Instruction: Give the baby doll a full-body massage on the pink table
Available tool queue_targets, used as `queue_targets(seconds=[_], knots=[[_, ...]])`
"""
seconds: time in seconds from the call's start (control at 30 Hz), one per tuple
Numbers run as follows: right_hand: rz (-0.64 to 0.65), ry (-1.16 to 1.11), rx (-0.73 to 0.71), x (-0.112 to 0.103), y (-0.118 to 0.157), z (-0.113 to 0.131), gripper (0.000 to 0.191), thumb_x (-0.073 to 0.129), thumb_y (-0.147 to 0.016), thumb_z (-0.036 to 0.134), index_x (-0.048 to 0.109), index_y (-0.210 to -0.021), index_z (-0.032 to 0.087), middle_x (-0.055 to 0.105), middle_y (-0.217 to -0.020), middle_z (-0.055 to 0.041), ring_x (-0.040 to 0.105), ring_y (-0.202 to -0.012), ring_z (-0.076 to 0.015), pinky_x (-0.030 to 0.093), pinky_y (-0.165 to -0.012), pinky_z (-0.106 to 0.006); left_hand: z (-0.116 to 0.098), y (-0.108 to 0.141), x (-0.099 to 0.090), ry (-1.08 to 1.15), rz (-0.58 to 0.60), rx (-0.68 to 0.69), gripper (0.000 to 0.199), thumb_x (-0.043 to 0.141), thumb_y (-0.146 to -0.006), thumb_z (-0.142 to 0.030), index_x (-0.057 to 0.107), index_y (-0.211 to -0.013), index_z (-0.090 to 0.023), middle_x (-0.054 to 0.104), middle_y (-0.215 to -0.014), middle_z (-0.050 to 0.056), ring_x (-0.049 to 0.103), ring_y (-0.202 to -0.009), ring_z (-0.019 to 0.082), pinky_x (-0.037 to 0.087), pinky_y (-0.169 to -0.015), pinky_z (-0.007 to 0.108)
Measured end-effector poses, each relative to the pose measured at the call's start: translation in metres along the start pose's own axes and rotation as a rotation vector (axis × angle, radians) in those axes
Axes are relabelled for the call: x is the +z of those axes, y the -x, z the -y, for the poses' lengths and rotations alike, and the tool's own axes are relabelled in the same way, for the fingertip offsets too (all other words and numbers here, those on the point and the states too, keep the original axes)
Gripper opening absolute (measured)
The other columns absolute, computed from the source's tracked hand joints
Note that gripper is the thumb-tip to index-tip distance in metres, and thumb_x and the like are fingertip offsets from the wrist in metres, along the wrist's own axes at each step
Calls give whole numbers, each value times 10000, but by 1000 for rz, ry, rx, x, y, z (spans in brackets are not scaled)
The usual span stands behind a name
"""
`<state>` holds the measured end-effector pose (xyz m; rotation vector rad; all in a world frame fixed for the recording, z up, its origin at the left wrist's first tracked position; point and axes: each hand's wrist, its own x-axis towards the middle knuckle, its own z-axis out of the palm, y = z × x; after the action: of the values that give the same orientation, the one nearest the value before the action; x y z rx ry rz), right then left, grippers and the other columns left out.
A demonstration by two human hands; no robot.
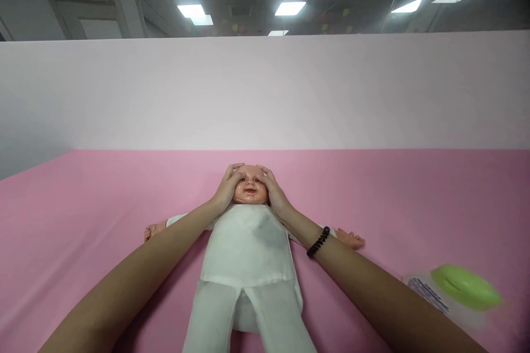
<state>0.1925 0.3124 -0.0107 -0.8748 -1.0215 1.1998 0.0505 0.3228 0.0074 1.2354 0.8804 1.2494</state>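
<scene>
A baby doll (pixel 248 242) in white clothes lies on its back on the pink table (pixel 83 204), head at the far end. The left hand (pixel 227 185) and right hand (pixel 272 190) cup its head from both sides, fingers spread over the forehead. A beaded bracelet (pixel 318 241) circles the right wrist. A green-lidded tub (pixel 459 289) sits near right.

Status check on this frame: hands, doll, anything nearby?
Left hand and right hand cup the doll's head from both sides. Doll on its back on pink surface. Green-lidded container lower right, apart.
</scene>
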Motion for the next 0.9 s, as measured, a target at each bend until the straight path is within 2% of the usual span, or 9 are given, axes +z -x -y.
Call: queue_targets(seconds=[0.13,0.27,0.47,0.67,0.9], knots=[[7,-1,2,0,1,0,492,708,-744,453,573,-1193,304,619,-1207,-8,594,-1159,-229,495,-996,-358,5,-1,-3,12,41,38,438,657,-822,-360,540,-1231,-258,642,-1110,38,651,-986,199,522,-869,326],[8,47,33,-1,1,0,567,735,-745,476,534,-1251,317,621,-1188,-11,622,-1102,-229,514,-969,-374,5,1,-3,21,64,39,491,716,-793,-369,531,-1235,-257,659,-1084,42,666,-958,206,531,-855,336],[-14,-18,5,-1,-2,-2,456,693,-744,439,591,-1165,296,620,-1217,1,581,-1173,-221,483,-1016,-344,5,-4,-3,-29,0,30,411,624,-820,-352,561,-1212,-242,641,-1121,44,641,-1015,206,520,-900,331],[19,5,34,-1,2,0,535,731,-740,442,546,-1228,321,617,-1190,-3,613,-1124,-226,500,-1000,-378,4,0,-4,24,79,37,523,727,-786,-381,514,-1247,-254,653,-1090,41,661,-962,204,529,-858,331],[-7,-40,9,-1,-3,-2,449,704,-723,423,598,-1142,300,609,-1247,1,558,-1216,-231,462,-1070,-372,3,-3,-3,-30,-3,20,388,601,-828,-327,562,-1206,-246,636,-1100,40,635,-1017,206,524,-857,311]])
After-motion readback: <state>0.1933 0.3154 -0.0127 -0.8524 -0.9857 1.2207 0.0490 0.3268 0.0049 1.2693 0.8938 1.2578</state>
